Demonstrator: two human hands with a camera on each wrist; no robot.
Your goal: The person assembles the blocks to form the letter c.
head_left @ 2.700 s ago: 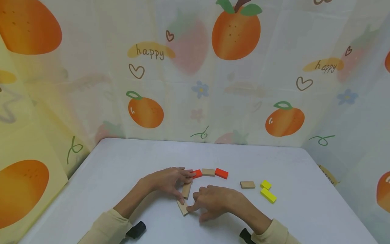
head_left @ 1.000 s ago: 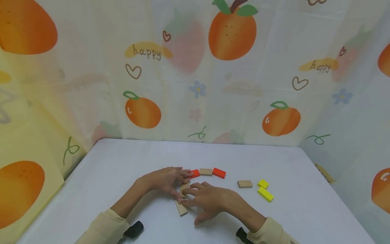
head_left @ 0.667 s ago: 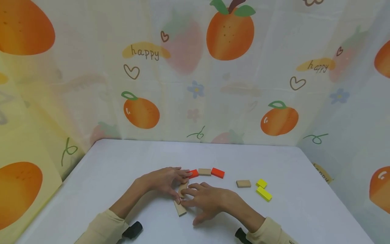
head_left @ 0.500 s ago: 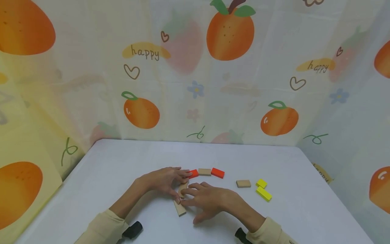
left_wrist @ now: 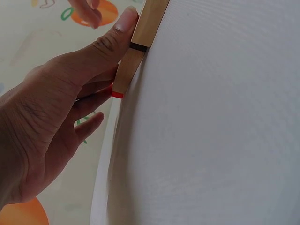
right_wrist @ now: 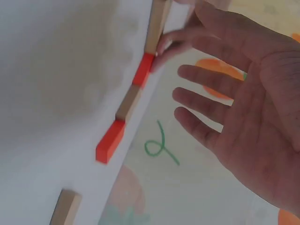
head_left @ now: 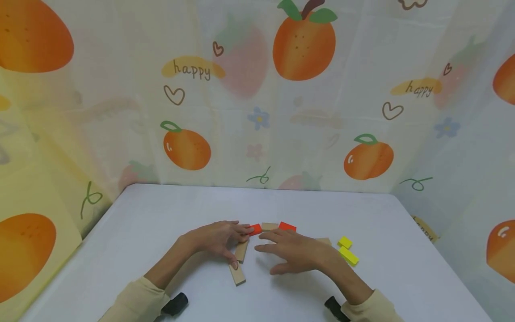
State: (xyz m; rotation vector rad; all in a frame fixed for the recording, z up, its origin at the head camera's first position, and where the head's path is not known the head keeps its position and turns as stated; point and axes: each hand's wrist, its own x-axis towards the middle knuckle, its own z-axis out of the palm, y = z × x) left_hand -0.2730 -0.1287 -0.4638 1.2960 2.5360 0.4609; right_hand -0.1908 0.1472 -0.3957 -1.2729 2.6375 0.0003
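Observation:
Flat rectangular blocks form a curved line on the white table. My left hand [head_left: 221, 237] lies along its left side, fingertips at a red block [head_left: 256, 229] and thumb at the upper end of the nearest wooden block [head_left: 238, 276]. Between these two sits another wooden block [head_left: 241, 252]. In the left wrist view the thumb rests against the side of a wooden block [left_wrist: 149, 23]. My right hand [head_left: 299, 252] hovers with spread fingers to the right of the line, holding nothing. Beyond it are a plain wooden block [head_left: 269, 226] and a second red block [head_left: 287, 226].
Two yellow blocks [head_left: 348, 256] lie at the right, one against the other. Beside them a loose wooden block [head_left: 324, 241] is partly hidden by my right hand. A fruit-print curtain [head_left: 225, 134] stands behind the white table [head_left: 193, 201].
My right hand has let go of the wooden blocks on the left and moved right and up. The nearest wooden block was shifted slightly earlier. My left hand stays in place.

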